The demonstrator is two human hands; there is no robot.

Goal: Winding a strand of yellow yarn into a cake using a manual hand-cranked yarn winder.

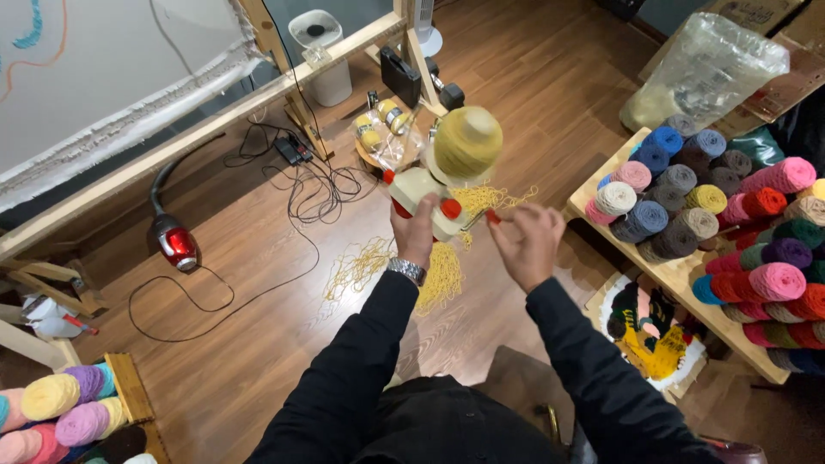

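Yarn winder (427,196) tilts, olive ball (467,143) pointing up-right.

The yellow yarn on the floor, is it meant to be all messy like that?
It looks spilled. Loose yellow yarn lies tangled on the wooden floor, under the yarn winder held in the left hand. The shelf yarn balls are neatly wound.

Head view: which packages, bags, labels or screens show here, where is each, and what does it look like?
Clear plastic bag: top right, bulging and crinkled, pale contents.
Cardboard box: beneath and behind that bag, flat brown.
Small clear bag: on the floor beyond the yarn winder that the left hand holds, holding yellow yarn rolls.
No screens visible.
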